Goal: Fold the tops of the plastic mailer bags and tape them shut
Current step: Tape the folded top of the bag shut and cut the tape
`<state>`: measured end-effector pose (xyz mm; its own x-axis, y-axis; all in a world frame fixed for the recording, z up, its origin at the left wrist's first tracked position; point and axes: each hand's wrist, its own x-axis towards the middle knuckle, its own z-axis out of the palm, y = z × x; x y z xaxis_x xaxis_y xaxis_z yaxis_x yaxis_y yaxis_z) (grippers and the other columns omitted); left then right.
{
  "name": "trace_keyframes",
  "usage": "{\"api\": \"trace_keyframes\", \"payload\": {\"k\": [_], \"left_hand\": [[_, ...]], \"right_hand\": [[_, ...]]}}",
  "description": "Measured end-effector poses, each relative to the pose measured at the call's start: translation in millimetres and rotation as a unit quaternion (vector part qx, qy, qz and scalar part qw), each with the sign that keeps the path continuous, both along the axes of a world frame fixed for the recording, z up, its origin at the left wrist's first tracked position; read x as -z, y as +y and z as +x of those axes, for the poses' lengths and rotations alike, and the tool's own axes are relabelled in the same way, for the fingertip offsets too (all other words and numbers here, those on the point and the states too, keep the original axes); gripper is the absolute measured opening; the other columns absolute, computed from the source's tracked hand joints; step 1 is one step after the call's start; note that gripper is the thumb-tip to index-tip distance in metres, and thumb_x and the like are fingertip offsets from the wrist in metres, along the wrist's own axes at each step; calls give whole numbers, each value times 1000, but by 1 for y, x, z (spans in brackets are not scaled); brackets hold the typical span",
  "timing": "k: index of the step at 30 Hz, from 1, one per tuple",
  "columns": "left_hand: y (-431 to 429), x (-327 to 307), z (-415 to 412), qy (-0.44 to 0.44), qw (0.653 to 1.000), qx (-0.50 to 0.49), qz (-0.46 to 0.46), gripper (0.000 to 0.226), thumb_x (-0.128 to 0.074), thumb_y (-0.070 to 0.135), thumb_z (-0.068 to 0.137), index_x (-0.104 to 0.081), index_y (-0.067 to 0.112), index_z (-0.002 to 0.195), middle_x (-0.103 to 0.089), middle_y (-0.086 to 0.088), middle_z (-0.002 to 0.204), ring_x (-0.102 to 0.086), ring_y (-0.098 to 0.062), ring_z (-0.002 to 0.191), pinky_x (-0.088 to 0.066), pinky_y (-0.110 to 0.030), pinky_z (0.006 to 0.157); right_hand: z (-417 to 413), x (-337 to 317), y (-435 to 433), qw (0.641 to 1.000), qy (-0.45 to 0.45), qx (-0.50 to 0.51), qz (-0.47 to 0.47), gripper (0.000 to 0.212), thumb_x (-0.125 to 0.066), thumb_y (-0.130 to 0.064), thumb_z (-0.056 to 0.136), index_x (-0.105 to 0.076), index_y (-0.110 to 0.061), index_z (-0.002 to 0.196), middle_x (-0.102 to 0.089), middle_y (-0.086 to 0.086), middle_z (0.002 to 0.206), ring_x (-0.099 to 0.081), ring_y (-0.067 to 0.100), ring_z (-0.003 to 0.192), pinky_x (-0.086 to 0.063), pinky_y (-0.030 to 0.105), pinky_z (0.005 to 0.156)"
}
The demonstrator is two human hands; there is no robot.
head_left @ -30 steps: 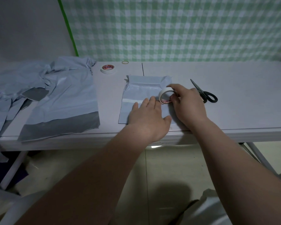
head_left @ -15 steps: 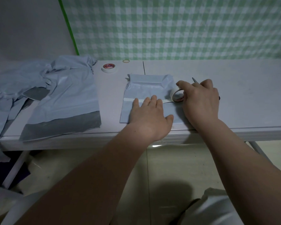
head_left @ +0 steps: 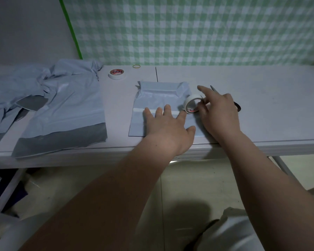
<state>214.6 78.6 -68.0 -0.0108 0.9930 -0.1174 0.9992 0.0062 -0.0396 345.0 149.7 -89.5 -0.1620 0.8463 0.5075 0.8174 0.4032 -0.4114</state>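
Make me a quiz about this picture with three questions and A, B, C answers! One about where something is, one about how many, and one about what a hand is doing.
1. Where is the spare tape roll?
A. on the floor
B. lying flat near the back of the table
C. on a chair

2. How many tape rolls are there?
A. one
B. two
C. four

3. What is the left hand doing?
A. pressing flat on the mailer bag
B. waving in the air
C. hanging under the table

Answers: B, it lies by the far edge, near the rubber band; B, the spare one plus the tape roll that the right hand holds; A, its fingers lie straight and spread on the bag.
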Motion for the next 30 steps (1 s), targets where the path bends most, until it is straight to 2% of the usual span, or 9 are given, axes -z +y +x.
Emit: {"api": "trace_keyframes", "payload": {"k": [3, 7, 10, 13, 17, 20, 25, 30], "left_hand": [[0, -1, 2, -2, 1000, -7, -4, 62, -11, 56, 97, -4, 31, 152, 1, -12, 160, -1, -33, 146, 4, -62, 112], [2, -2, 4, -14, 1000, -1, 12, 61, -12, 52, 98, -8, 25, 153, -1, -5, 161, -1, -33, 146, 5, -58, 113], [3, 4, 5, -31, 999, 27, 34, 61, -15, 46, 100, -8, 17, 153, -3, 1, 161, 3, -24, 147, 5, -55, 115], [3, 8, 5, -48, 998, 28, 38, 60, -16, 43, 100, -8, 15, 153, -6, 2, 160, -4, -20, 147, 5, -55, 115], [3, 7, 5, -28, 998, 33, 47, 61, -15, 46, 99, -8, 17, 153, -9, 2, 160, -10, -21, 146, 4, -58, 114], [3, 7, 4, -31, 998, 32, 48, 63, -14, 49, 98, -10, 18, 152, -10, 3, 160, -10, -20, 146, 4, -58, 113], [-1, 8, -5, -67, 996, -4, 55, 62, -13, 51, 97, -18, 21, 151, -11, 1, 160, -9, -15, 146, 5, -58, 114], [-9, 5, -30, -68, 994, -42, 72, 57, -11, 50, 97, -24, 30, 148, -18, 0, 158, -21, -17, 143, 2, -57, 114]], "right_hand": [[4, 1, 4, 996, 67, -28, -50, 42, -55, -21, 90, -54, -28, 131, -69, 1, 101, -54, 27, 108, -40, 30, 82], [3, 3, 5, 997, 53, -40, -35, 38, -55, -19, 89, -59, -24, 127, -71, 3, 99, -56, 31, 104, -44, 34, 82], [2, 2, 4, 998, 46, -40, -34, 38, -54, -17, 91, -58, -23, 128, -70, 3, 96, -53, 32, 101, -42, 35, 80], [2, 1, 2, 998, 47, -40, -33, 38, -53, -18, 92, -58, -24, 129, -69, 2, 95, -51, 32, 100, -41, 35, 79], [-2, 0, 1, 999, 11, -36, -37, 39, -56, -27, 90, -55, -25, 129, -69, 3, 97, -50, 32, 100, -42, 39, 82], [-5, -2, 0, 999, -26, -18, -22, 30, -52, -19, 90, -58, -22, 119, -68, 5, 94, -50, 34, 97, -42, 39, 75], [-14, -4, -3, 999, -32, 28, -15, 43, -46, -8, 87, -59, -28, 124, -68, 9, 90, -47, 33, 100, -37, 37, 72], [-19, -7, -6, 997, -42, 63, -30, 46, -45, -5, 86, -60, -30, 122, -66, 9, 89, -46, 33, 103, -31, 35, 72]]}}
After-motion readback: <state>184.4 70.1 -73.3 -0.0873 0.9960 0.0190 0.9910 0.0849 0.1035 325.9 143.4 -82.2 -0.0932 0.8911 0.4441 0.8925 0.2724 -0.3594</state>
